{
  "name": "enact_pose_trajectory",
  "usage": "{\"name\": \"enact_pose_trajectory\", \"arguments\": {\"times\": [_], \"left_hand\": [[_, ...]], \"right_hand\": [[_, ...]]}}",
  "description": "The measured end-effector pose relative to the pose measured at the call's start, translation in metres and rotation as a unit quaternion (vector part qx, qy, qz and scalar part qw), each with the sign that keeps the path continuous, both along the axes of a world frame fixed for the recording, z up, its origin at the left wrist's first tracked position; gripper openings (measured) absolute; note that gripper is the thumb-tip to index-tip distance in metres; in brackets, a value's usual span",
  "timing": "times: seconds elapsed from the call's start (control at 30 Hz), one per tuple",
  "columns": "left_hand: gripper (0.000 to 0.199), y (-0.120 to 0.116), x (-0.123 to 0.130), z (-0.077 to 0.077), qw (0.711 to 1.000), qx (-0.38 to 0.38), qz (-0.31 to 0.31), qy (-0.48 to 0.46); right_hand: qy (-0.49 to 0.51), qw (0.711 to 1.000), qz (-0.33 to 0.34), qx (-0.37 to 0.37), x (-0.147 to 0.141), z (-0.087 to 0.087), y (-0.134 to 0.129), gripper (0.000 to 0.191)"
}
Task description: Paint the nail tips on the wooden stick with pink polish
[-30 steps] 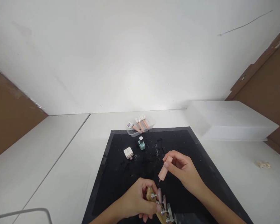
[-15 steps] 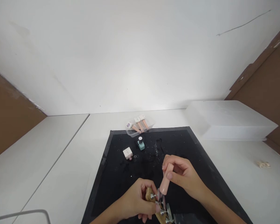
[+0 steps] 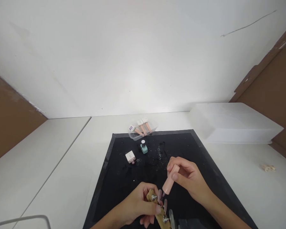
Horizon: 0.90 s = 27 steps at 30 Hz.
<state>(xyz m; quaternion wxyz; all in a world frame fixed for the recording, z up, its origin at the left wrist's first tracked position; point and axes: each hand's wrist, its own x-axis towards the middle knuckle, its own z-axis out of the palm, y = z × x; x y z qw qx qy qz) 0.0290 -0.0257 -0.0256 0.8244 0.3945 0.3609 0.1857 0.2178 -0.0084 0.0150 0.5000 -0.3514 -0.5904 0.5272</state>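
My left hand (image 3: 143,203) grips a wooden nail-tip stand (image 3: 162,219) low over the dark mat. Silver posts rise from the stand and carry several false nails (image 3: 172,218), some of them pinkish. Between thumb and fingers, my right hand (image 3: 189,178) holds a pink nail polish brush cap (image 3: 171,179), tilted down to the left. Its bristle end is close to the nearest false nails; whether it touches one I cannot tell. Beyond my hands, an uncapped white square polish bottle (image 3: 130,156) lies on the mat, beside a small teal bottle (image 3: 144,148) with a white-topped cap.
A clear tray (image 3: 134,137) at the back of the black mat (image 3: 124,178) holds several white bottles with pink caps. To the right are a white translucent box (image 3: 240,124) and small beige pieces (image 3: 268,167). A grey bent rod (image 3: 21,218) shows at lower left.
The pink brush cap has tilted further, its lower end shifting slightly up while its top moves right. The nail-tip stand has turned and shifted a little to the left in my left hand.
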Motion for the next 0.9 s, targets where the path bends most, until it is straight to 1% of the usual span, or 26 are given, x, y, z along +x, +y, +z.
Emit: {"name": "enact_pose_trajectory", "arguments": {"times": [0.1,0.2,0.27,0.37,0.47,0.57,0.7,0.8,0.9], "left_hand": [[0.027,0.0009,0.0001,0.0012,1.000,-0.015,0.000,-0.020],[0.022,0.0020,-0.0003,0.0018,0.998,-0.039,0.009,-0.045],[0.018,0.0027,-0.0005,0.0023,0.996,-0.058,0.011,-0.063],[0.013,0.0036,-0.0006,0.0026,0.993,-0.075,0.007,-0.088],[0.012,0.0044,-0.0011,0.0005,0.989,-0.091,0.010,-0.120],[0.012,0.0048,-0.0020,-0.0030,0.985,-0.101,0.019,-0.141],[0.011,0.0047,-0.0030,-0.0059,0.982,-0.108,0.027,-0.151],[0.011,0.0045,-0.0032,-0.0061,0.981,-0.109,0.029,-0.156],[0.009,0.0045,-0.0031,-0.0053,0.980,-0.110,0.030,-0.161]], "right_hand": [[-0.012,1.000,0.009,0.010,0.0000,-0.0003,-0.0001,0.016],[-0.022,0.999,-0.026,0.018,0.0001,-0.0009,-0.0005,0.011],[-0.003,0.999,-0.037,0.025,-0.0003,-0.0017,-0.0015,0.011],[0.017,0.999,-0.017,0.046,-0.0019,-0.0024,-0.0034,0.011],[-0.004,0.998,-0.017,0.063,-0.0027,-0.0020,-0.0041,0.009],[-0.010,0.997,-0.040,0.071,-0.0026,-0.0019,-0.0038,0.009],[0.025,0.997,-0.030,0.072,-0.0039,-0.0032,-0.0046,0.012],[0.005,0.997,-0.025,0.076,-0.0051,-0.0041,-0.0052,0.011],[-0.016,0.996,-0.042,0.079,-0.0045,-0.0045,-0.0046,0.006]]}}
